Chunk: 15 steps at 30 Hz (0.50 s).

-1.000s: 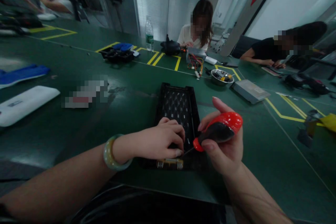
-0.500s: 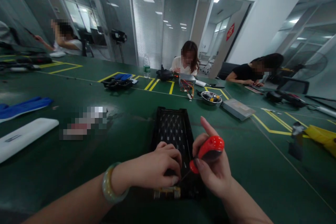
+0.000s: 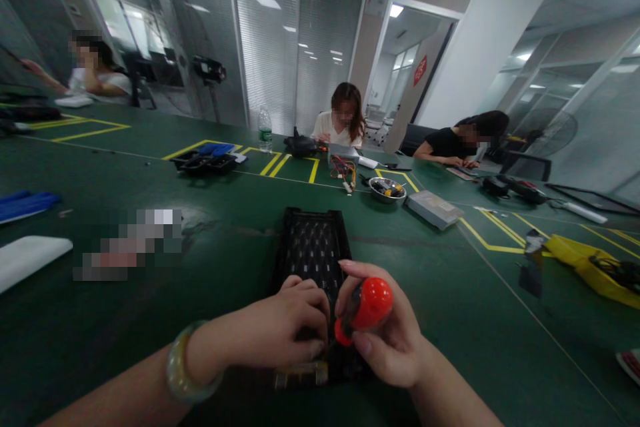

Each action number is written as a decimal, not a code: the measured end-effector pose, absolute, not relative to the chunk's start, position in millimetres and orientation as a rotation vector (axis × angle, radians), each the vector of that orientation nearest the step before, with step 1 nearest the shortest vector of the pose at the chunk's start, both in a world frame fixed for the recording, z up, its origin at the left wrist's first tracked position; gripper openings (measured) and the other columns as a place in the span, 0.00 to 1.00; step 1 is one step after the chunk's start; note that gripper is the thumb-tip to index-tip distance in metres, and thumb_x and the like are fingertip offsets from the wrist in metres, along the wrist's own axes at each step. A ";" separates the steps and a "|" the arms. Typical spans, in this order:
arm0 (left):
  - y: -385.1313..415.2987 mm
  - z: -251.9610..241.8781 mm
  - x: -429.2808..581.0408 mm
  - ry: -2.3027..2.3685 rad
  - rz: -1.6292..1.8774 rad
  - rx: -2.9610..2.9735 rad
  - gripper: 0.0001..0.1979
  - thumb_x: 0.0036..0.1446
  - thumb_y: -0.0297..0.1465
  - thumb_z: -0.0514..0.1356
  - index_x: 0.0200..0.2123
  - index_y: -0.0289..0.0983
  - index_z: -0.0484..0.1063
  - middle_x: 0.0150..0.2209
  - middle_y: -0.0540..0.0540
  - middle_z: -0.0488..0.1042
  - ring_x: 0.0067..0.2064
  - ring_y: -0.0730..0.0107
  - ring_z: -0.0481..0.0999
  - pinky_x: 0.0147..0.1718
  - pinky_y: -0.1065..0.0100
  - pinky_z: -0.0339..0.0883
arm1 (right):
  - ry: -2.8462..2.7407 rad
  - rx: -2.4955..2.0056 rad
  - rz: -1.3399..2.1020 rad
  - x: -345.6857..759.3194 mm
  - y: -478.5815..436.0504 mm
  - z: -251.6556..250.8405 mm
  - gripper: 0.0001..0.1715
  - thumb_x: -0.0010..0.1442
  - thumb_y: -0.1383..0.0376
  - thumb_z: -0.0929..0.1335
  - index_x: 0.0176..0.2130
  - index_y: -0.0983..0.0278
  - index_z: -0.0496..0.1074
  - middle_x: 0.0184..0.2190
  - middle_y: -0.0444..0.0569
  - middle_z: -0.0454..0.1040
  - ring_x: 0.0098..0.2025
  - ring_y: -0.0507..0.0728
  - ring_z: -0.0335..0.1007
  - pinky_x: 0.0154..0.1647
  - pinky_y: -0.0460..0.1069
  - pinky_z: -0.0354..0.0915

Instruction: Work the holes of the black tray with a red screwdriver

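Note:
A black plastic casing [image 3: 309, 240] with rows of small slots lies lengthwise in front of me. My right hand [image 3: 395, 347] grips a screwdriver [image 3: 375, 303] by its red and black handle, which tilts down to the left. The screwdriver's tip is hidden low in the casing. Over the casing's left side, my left hand [image 3: 285, 320] has its fingers curled down, close to where the tip must be; whatever they pinch is out of sight. At the near end of the casing sits a small part with metal ends [image 3: 301, 375].
On the green table [image 3: 240, 220], a metal bowl of small parts [image 3: 387, 189] and a grey box [image 3: 434, 209] stand beyond the casing. Blue gloves [image 3: 25, 205] and a white piece [image 3: 30, 259] lie left, a yellow bag [image 3: 585, 267] right. Several people sit across the table.
The view has turned slightly right, so everything sits further left. My right hand has tipped the screwdriver handle toward me, and its index finger is lower. The left hand stays at the casing.

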<state>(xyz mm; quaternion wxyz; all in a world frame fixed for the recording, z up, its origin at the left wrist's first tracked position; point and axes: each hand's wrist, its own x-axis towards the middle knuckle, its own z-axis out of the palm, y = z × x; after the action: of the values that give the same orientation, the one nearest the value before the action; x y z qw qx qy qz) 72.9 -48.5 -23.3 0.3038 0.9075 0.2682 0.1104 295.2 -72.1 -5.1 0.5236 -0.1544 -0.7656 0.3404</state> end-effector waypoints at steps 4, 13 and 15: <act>-49.6 -20.6 73.3 0.683 0.299 2.407 0.03 0.63 0.30 0.69 0.40 0.45 0.81 0.48 0.53 0.81 0.55 0.61 0.75 0.60 0.57 0.52 | -1.797 -0.326 0.899 292.0 -70.6 -4.6 0.46 0.65 0.60 0.72 0.76 0.55 0.57 0.37 0.47 0.75 0.31 0.53 0.72 0.31 0.49 0.73; -48.9 -21.5 73.0 0.693 0.324 2.392 0.03 0.61 0.29 0.69 0.37 0.44 0.81 0.45 0.53 0.80 0.53 0.63 0.75 0.57 0.59 0.55 | -1.701 -0.473 0.973 292.5 -69.9 -9.6 0.52 0.64 0.63 0.76 0.77 0.50 0.53 0.38 0.43 0.76 0.31 0.51 0.72 0.31 0.47 0.73; -48.5 -22.5 73.1 0.705 0.321 2.395 0.03 0.61 0.29 0.70 0.37 0.44 0.82 0.44 0.53 0.80 0.53 0.63 0.75 0.57 0.59 0.55 | -1.709 -0.493 0.928 292.6 -70.5 -9.8 0.48 0.66 0.63 0.74 0.77 0.50 0.53 0.38 0.44 0.76 0.31 0.51 0.71 0.30 0.47 0.72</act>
<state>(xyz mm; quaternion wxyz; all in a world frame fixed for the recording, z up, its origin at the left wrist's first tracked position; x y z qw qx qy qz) 73.1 -48.5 -22.5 0.3073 0.9054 0.2664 0.1214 292.6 -70.5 -9.8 0.5379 -0.2072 -0.7182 0.3899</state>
